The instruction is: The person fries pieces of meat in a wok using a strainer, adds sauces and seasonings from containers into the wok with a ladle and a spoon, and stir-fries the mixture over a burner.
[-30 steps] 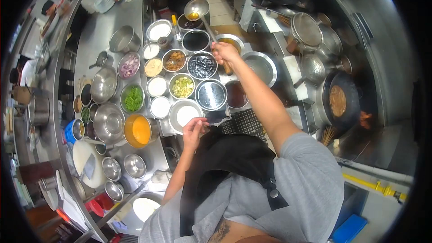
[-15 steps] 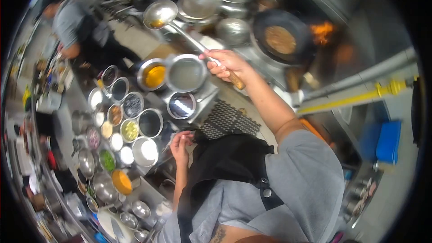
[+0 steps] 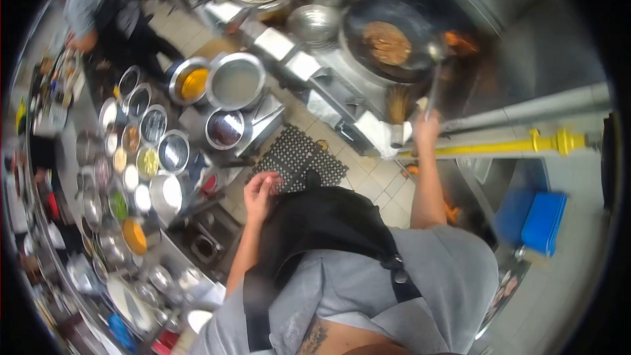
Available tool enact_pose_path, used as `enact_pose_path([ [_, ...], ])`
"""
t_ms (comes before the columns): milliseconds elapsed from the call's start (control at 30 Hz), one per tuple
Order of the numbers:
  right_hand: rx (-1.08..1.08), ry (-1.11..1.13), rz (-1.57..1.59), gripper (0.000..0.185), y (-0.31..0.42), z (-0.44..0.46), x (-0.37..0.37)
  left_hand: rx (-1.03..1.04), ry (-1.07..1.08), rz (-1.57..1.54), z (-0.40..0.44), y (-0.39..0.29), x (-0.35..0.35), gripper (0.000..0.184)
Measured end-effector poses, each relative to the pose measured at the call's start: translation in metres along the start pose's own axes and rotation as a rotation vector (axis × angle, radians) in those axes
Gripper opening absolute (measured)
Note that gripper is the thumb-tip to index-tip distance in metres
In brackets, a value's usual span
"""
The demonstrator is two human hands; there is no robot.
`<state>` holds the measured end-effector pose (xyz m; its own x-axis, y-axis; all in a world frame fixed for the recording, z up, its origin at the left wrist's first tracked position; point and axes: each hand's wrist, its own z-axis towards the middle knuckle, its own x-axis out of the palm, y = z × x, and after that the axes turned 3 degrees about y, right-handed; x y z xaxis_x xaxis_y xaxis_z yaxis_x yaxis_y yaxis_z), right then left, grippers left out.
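Right hand: your right hand point(image 3: 426, 130) is closed around the handle of the ladle point(image 3: 434, 85).
Ladle: its blurred bowl is at the right rim of the wok point(image 3: 358, 29); you cannot tell whether they touch.
Wok: it holds a flat brown food point(image 3: 388, 43), with a flame point(image 3: 461, 42) just beside it.
Left hand: your left hand point(image 3: 258, 194) is released, fingers loosely bent, near your apron point(image 3: 322, 220).
Bamboo brush: the brush point(image 3: 397, 106) lies near the wok, left of your right hand.
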<state>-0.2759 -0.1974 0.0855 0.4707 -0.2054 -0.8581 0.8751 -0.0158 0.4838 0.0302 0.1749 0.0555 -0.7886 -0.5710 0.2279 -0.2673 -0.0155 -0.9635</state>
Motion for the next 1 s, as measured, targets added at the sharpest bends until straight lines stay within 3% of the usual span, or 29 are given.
enact_pose_path([
  [67,-0.015,0.097,0.287,0.039,-0.042,-0.003,0.020,-0.053,0.035,0.008,-0.002,0.000,-0.001,0.027],
  [100,0.191,0.352,0.518,0.030,0.019,-0.033,-0.030,-0.023,0.069,0.093,-0.001,-0.003,0.001,0.027],
  [133,0.238,0.499,0.900,0.022,0.034,-0.048,-0.040,0.001,0.088,0.182,0.000,-0.007,0.004,0.027],
  [167,0.299,0.654,1.053,0.021,0.038,-0.058,-0.044,0.046,0.108,0.298,0.002,-0.013,0.006,0.027],
  [233,0.291,0.843,1.078,0.015,0.067,-0.094,-0.059,0.197,0.117,0.548,0.008,-0.026,0.010,0.032],
  [333,0.210,1.170,1.134,0.008,0.115,-0.146,-0.076,0.383,0.148,0.980,0.012,-0.073,0.018,0.059],
  [400,0.132,1.433,1.125,0.013,0.155,-0.189,-0.077,0.445,0.083,1.086,0.011,-0.102,0.019,0.070],
  [433,0.153,1.454,1.022,0.016,0.187,-0.221,-0.084,0.443,0.054,1.087,0.009,-0.110,0.010,0.070],
  [500,0.106,1.664,0.969,0.017,0.236,-0.268,-0.079,0.608,-0.219,1.129,0.008,-0.124,-0.014,0.063],
  [567,-0.105,1.751,0.781,0.028,0.287,-0.320,-0.078,0.707,-0.576,1.089,0.004,-0.130,-0.063,0.036],
  [600,-0.260,1.960,0.902,0.040,0.300,-0.336,-0.064,0.574,-0.725,1.069,-0.021,-0.156,-0.085,0.033],
  [667,-0.691,2.180,0.760,0.052,0.340,-0.368,-0.038,0.719,-0.870,0.938,-0.049,-0.149,-0.157,0.020],
  [700,-0.754,2.397,0.587,0.054,0.366,-0.379,-0.040,0.625,-1.027,0.882,-0.066,-0.149,-0.181,0.015],
  [733,-0.853,2.370,0.493,0.053,0.384,-0.394,-0.035,0.589,-1.145,0.924,-0.089,-0.155,-0.204,0.017],
  [800,-1.098,2.300,0.296,0.046,0.423,-0.418,-0.011,0.484,-1.232,0.658,-0.138,-0.160,-0.234,0.024],
  [900,-1.187,2.195,0.147,0.042,0.489,-0.452,0.041,0.486,-1.286,0.485,-0.193,-0.155,-0.269,0.028],
  [967,-1.311,1.959,0.229,0.041,0.545,-0.476,0.108,0.493,-1.305,0.412,-0.214,-0.154,-0.288,0.028],
  [1000,-1.236,1.855,0.263,0.041,0.579,-0.492,0.138,0.498,-1.342,0.400,-0.219,-0.152,-0.299,0.029],
])
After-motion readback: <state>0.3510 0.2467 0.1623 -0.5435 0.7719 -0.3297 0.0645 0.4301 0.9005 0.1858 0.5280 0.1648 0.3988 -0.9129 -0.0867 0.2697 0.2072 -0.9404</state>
